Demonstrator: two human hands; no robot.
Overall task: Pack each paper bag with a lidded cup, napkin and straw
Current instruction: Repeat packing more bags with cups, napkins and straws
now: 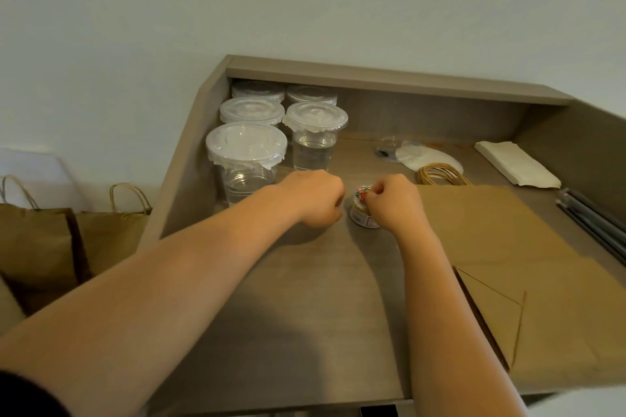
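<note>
Several clear lidded cups (pixel 246 159) stand in the desk's back left corner, one (pixel 315 135) a little apart on the right. A flat brown paper bag (pixel 515 267) lies on the right of the desk, its handles (pixel 440 176) toward the back. White napkins (pixel 516 163) lie at the back right, and dark straws (pixel 596 223) near the right edge. My left hand (pixel 313 198) rests curled on the desk, holding nothing I can see. My right hand (pixel 394 203) pinches at the coloured contents of a small round tub (pixel 360 213).
Two standing paper bags (pixel 37 247) are left of the desk, on the floor side. A loose clear lid and plastic wrapper (pixel 416 154) lie at the back centre. The desk (pixel 305 298) has raised side walls and a back shelf.
</note>
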